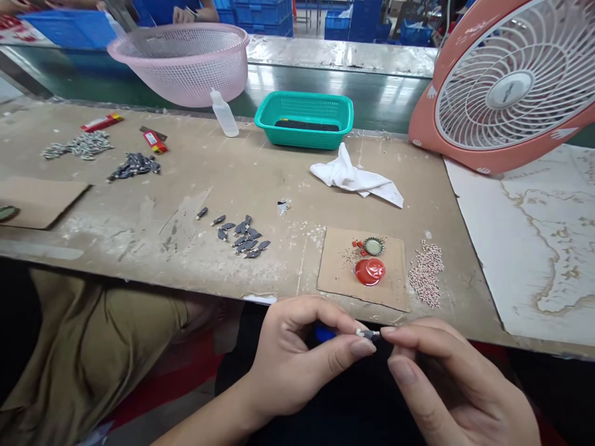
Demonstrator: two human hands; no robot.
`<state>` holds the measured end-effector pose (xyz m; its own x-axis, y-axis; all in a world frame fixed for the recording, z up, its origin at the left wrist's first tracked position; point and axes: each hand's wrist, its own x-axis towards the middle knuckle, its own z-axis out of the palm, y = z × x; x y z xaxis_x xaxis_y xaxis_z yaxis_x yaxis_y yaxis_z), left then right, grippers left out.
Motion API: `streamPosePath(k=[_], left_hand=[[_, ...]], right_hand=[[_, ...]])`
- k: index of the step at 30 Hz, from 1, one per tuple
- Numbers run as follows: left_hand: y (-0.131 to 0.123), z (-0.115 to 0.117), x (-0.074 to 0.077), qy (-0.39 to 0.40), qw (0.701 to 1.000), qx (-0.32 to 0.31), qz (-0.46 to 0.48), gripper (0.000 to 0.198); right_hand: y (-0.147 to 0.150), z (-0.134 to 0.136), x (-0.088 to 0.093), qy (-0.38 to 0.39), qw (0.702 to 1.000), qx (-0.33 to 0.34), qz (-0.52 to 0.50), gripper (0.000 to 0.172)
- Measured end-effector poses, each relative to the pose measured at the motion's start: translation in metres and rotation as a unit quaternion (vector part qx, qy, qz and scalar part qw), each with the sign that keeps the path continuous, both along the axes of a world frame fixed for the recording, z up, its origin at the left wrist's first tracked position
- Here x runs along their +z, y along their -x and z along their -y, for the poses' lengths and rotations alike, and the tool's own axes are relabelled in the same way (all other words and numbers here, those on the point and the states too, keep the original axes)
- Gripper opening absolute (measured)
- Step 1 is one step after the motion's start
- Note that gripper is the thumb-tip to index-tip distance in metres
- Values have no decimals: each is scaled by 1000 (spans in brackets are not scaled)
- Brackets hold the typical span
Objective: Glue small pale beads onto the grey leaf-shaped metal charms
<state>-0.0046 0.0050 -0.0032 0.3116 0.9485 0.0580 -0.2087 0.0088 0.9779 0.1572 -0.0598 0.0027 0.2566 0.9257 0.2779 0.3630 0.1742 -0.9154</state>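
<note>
My left hand [297,353] and my right hand [446,378] meet below the table's front edge. Between their pinched fingertips sits one small dark piece with a pale tip [369,334]. A blue thing [324,334] shows behind the left fingers; I cannot make out what it is. On the table just above the hands lies a cardboard square [339,266] with a red blob [370,271] and a bottle cap [374,246] on it. A heap of pinkish beads [426,272] lies to its right. Several dark drop-shaped pieces [244,236] lie to the left.
A white cloth [356,178], a green basket [304,118], a squeeze bottle [224,113] and a pink mesh basket [183,59] stand further back. An orange fan [506,87] stands at the right. More piles of pieces [134,166] and red lighters [154,141] lie far left. Another person's leg [93,347] is at my left.
</note>
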Motion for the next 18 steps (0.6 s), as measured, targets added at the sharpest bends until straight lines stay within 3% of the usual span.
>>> streamPosePath(k=[4,9,13,18], left_hand=[[-3,5,7,150,984,-26,88,13],[-4,9,7,219,960,-62,161,14],[-3,12,7,207,966,-56,147,13],[1,12,10,119,990,-43,60,19]], right_hand=[[4,-1,3,-9,1000,-4,-3,10],[0,-4,13,1,998,40,42,7],[-3,-6,20,17,996,61,68,7],[-4,-8,21,37,994,80,65,11]])
